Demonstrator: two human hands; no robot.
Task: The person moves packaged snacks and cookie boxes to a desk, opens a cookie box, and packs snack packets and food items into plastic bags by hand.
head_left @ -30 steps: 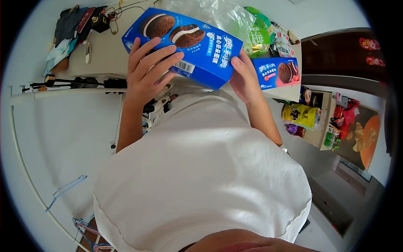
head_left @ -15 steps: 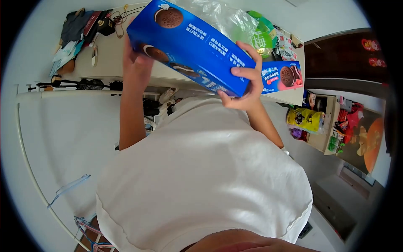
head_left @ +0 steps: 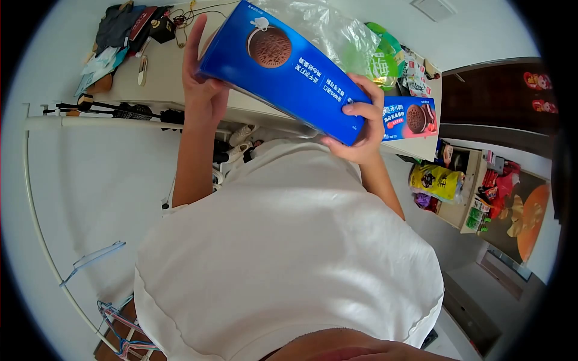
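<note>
In the head view, the blue box (head_left: 277, 72) is off the table (head_left: 165, 72), held up over its near edge in front of the white shirt (head_left: 289, 240). It slants from far left to near right, with a long side printed with a cookie turned upward. The right hand (head_left: 364, 126) grips the near right end, fingers bent over the printed side and thumb at the near edge. The left hand (head_left: 206, 93) is against the left end, one finger stretched up past it; the rest are partly hidden, so how firmly it grips cannot be told.

As far as things have got, the box is picked up and between both hands, and it looks unopened: no raised flap or torn edge shows on the visible sides, though the underside is hidden. What is left cannot be told from this. A second box (head_left: 409, 119) is on the table to the right, with no hand on it, near a green packet (head_left: 382, 66) and a clear plastic bag (head_left: 325, 30) farther back
</note>
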